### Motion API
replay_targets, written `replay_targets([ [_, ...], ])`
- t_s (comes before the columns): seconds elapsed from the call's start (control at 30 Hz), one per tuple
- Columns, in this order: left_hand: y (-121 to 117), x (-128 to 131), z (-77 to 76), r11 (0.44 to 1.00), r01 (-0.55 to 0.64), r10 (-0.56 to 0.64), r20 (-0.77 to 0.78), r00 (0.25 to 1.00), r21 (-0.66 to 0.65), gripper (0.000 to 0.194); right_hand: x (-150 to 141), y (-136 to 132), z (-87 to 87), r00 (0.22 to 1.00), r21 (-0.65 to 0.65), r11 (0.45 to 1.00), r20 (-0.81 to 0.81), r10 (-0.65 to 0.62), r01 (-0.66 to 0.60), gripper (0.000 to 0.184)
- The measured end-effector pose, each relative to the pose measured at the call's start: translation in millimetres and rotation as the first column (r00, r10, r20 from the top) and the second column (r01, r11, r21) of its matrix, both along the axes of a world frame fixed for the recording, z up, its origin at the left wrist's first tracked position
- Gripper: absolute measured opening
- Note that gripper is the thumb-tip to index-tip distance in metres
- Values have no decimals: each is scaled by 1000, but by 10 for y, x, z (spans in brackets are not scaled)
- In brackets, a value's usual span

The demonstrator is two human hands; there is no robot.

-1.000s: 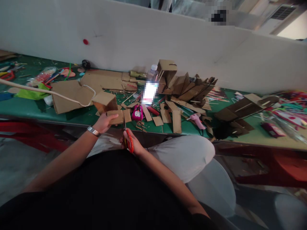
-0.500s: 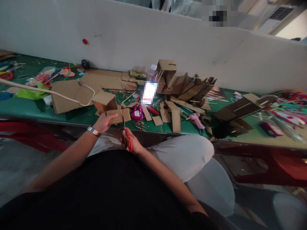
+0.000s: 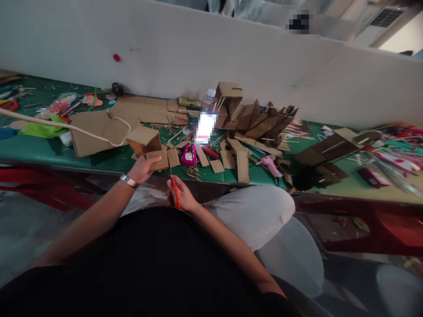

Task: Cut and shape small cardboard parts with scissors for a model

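Note:
My left hand (image 3: pixel 142 168), with a metal watch on the wrist, grips a small brown cardboard piece (image 3: pixel 164 159) at the near edge of the green table (image 3: pixel 33 147). My right hand (image 3: pixel 181 197) is closed around red-handled scissors (image 3: pixel 174 192). Their blades point up into the cardboard piece, between its left part and a narrower right part. Both hands sit just above my lap.
Cardboard scraps and folded boxes (image 3: pixel 261 121) litter the table, with a large flat sheet (image 3: pixel 99 130), a pink glue gun (image 3: pixel 271 166), a pink toy (image 3: pixel 189 155), a plastic bottle (image 3: pixel 209 100) and a white cord. A white wall stands behind. Red stools are beneath.
The scissors have edged up slightly into the cardboard and the right hand has risen a little with them. The left hand holds steady.

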State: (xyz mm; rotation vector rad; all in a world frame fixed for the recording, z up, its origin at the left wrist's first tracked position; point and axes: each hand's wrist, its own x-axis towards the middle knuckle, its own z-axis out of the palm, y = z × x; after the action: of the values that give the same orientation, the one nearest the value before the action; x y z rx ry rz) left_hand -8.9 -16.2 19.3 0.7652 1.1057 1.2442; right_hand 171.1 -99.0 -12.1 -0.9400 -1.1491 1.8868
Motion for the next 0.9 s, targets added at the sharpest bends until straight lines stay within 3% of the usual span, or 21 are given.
replay_targets([
  [0.33,15,-17,-22,1000,-1,1,26,1000,9,34,-19,-19,45,1000,11,1000,19,0,0,62],
  [0.57,0,-68,-29,996,94,-94,-21,995,-3,40,6,2,38,999,-26,1000,42,18,-17,64],
  [0.9,-130,-15,78,992,128,-129,-48,991,-14,53,20,26,70,1000,23,1000,4,-2,2,63],
])
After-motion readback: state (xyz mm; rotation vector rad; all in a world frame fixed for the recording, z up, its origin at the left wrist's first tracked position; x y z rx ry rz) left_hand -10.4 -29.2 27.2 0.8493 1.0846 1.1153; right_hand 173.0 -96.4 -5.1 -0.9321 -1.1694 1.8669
